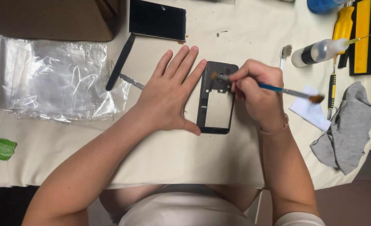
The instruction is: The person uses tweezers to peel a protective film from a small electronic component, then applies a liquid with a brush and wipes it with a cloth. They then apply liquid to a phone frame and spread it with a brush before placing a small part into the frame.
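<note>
Now we're looking straight down at a cloth-covered table (164,159), and dead centre lies a black phone frame (216,98), flat, its long middle cut away so the cloth shows through. Our left hand (168,98) is spread wide, palm down, fingers splayed beside the frame's left edge with the thumb touching its lower corner, which looks like bracing to keep the frame from sliding. Our right hand (254,92) is closed in a pinch around a blue-handled brush (273,88), held like a pen, bristles down on the frame's upper part. A dark phone screen (157,19) sits well apart at the top, clear plastic bags (51,79) spread to the left, a squeeze bottle (317,52) and a grey rag (346,125) off right, all within reach but off the working spot.
</note>
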